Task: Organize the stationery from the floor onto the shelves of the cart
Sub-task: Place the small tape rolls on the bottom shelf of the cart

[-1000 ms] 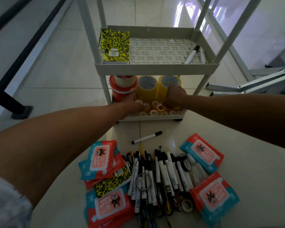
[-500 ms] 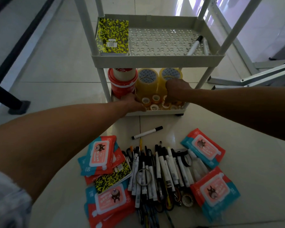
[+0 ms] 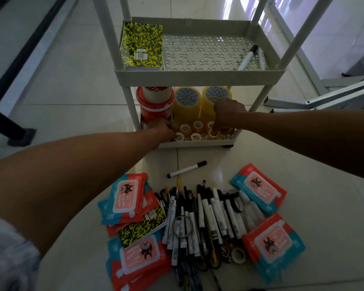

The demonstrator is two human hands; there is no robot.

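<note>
The cart's bottom shelf [image 3: 193, 144] holds red tape rolls [image 3: 154, 101], two big clear tape rolls [image 3: 186, 103] and several small tape rolls [image 3: 195, 124]. Both my hands reach into that shelf. My left hand [image 3: 164, 129] pinches a small roll at the front left. My right hand [image 3: 229, 114] has its fingers curled down on a small roll to the right. The shelf above [image 3: 197, 77] carries a yellow-black notebook [image 3: 142, 47] and two markers [image 3: 247, 58]. On the floor lie a pile of pens and markers [image 3: 200, 219], wipe packs [image 3: 126, 198] and another notebook [image 3: 143, 229].
A single marker [image 3: 186, 170] lies on the tiles between the cart and the pile. More wipe packs [image 3: 258, 187] [image 3: 273, 246] sit right of the pens, with a small tape roll [image 3: 238, 255]. A black leg [image 3: 7, 120] stands at left, a metal frame [image 3: 323, 99] at right.
Both hands stay among the small tape rolls on the bottom shelf, shifting only slightly. The view has tilted so the cart sits a little lower in it.
</note>
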